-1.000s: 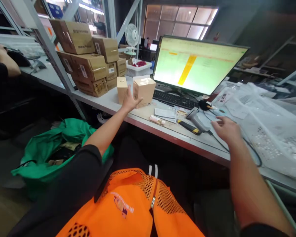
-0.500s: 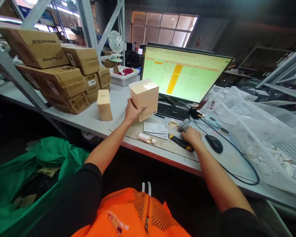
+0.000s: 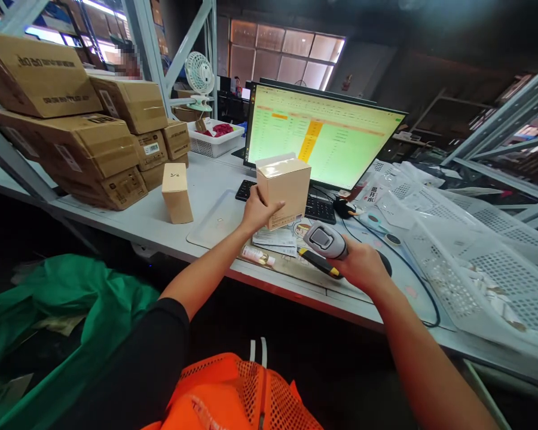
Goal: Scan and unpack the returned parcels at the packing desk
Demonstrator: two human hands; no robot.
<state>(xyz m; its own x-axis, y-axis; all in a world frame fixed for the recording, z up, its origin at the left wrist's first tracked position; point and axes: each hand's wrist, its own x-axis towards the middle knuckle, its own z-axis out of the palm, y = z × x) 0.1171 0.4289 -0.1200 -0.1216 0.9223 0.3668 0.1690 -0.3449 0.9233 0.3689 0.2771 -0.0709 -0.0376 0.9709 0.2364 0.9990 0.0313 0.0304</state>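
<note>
A pale cardboard box [image 3: 287,188] is held above the desk in front of the keyboard [image 3: 319,210], my left hand [image 3: 259,212] closed on its left side. A barcode label shows along its lower right edge. My right hand [image 3: 361,263] is wrapped round a grey barcode scanner [image 3: 325,239], whose head points toward the box. Below the scanner lies a yellow and black box cutter [image 3: 319,263]. Printed slips [image 3: 275,240] and a small white tube [image 3: 257,255] rest beneath the box. A smaller carton [image 3: 177,194] marked by hand stands upright to the left.
Brown cartons [image 3: 63,143] are stacked at the left. A monitor [image 3: 323,134] stands behind the box, with a fan [image 3: 199,74] and a white basket [image 3: 215,142] further back. Perforated plastic baskets [image 3: 488,269] crowd the right, near the scanner's cable [image 3: 424,283]. A green bag [image 3: 94,292] hangs below left.
My right hand has lifted the scanner off the desk and turned it toward the box. The box in my left hand has shifted right and slightly down. The view has also shifted a little.
</note>
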